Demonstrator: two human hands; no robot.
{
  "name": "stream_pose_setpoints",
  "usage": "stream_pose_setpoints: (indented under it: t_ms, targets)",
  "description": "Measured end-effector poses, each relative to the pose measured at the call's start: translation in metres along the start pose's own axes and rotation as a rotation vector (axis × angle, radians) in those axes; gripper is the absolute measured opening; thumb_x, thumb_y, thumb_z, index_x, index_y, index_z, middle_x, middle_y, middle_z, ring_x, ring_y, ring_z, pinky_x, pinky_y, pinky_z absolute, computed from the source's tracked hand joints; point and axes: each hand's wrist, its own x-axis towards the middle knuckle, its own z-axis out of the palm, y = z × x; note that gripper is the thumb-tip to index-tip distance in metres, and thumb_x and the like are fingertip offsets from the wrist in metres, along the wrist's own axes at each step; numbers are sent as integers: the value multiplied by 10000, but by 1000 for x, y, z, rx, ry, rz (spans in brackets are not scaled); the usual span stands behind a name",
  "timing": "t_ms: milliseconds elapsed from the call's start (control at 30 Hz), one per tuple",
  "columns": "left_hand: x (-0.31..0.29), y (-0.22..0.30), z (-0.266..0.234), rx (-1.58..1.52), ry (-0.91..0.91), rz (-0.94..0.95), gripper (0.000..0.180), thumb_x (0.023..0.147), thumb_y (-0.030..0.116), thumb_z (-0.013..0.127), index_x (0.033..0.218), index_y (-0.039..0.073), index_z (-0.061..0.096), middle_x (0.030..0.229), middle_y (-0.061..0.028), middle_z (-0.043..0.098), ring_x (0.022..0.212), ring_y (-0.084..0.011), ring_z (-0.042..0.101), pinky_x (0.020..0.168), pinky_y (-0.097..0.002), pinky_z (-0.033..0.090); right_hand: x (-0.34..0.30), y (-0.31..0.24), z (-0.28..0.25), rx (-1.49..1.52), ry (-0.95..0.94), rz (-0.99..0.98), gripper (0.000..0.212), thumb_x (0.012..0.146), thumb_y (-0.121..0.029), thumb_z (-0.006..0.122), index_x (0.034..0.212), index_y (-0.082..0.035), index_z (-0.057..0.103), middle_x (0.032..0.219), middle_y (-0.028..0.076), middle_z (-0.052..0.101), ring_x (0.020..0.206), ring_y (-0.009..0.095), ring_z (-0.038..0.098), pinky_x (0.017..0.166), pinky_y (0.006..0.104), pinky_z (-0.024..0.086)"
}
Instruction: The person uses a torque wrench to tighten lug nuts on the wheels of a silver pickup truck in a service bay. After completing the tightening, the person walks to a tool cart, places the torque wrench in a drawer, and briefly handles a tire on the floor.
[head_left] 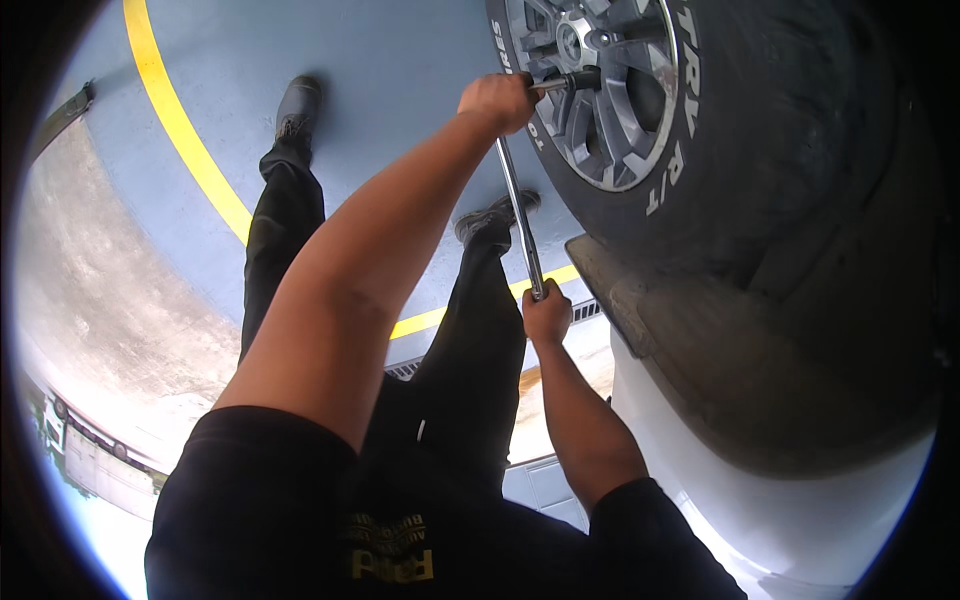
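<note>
A long chrome socket wrench (519, 205) runs from the wheel down toward my body. My left hand (500, 103) is closed around its head end, with the arm stretched forward. Lower down, my right hand (547, 315) grips the far end of the handle. From the left fist a short extension with a dark socket (587, 78) reaches into the grey spoked wheel (625, 120), near its hub. Whether the socket sits fully on a nut cannot be made out. Around the rim is a black tyre (770, 130) with raised white lettering.
To the right, a white vehicle body (800, 530) curves round the dark wheel arch (760, 400), with a mud flap (610, 295) behind the tyre. My dark shoes (298, 105) stand apart on the blue-grey floor (400, 50). A yellow line (180, 120) crosses it, near a drain grate (586, 311).
</note>
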Motion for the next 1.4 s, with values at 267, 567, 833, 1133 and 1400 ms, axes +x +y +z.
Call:
stream_pose_setpoints:
  t_ms: [267, 567, 833, 1133, 1400]
  targets:
    - [-1, 1, 2, -23, 5, 33, 455, 1058, 498, 419, 1303, 191, 648, 1211, -125, 704, 1151, -336, 649, 980, -474, 501, -3, 5, -3, 28, -10, -57, 220, 835, -255, 676, 816, -53, 588, 696, 195, 661, 722, 442, 674, 663, 542, 525]
    - [-2, -64, 13, -302, -193, 90, 349, 1030, 389, 544, 1081, 79, 694, 830, -65, 688, 808, -244, 648, 763, -411, 495, -50, -35, -95, 47, -328, 54, 240, 867, -244, 677, 942, -17, 652, 809, 241, 694, 834, 460, 675, 735, 539, 528]
    - [45, -45, 27, -231, 38, 27, 263, 894, 339, 713, 1099, 174, 696, 1078, -90, 729, 1066, -315, 670, 885, -443, 528, -13, -55, -89, 99, -263, 58, 243, 878, -243, 692, 920, -10, 637, 829, 227, 706, 842, 457, 678, 744, 520, 531]
    - [43, -34, 32, -67, -46, 36, 462, 955, 554, 601, 1244, 202, 677, 1158, -93, 727, 1098, -305, 678, 949, -430, 521, 46, 14, 29, 63, -196, 49, 259, 805, -281, 706, 802, -35, 625, 796, 220, 694, 821, 459, 673, 745, 543, 537]
    - [42, -44, 23, -54, -154, -44, 556, 1066, 565, 319, 1341, 169, 594, 1174, -127, 714, 1123, -310, 671, 966, -477, 516, 43, 7, 48, 127, -129, -95, 235, 823, -248, 709, 825, -30, 619, 737, 216, 677, 768, 451, 677, 685, 541, 526]
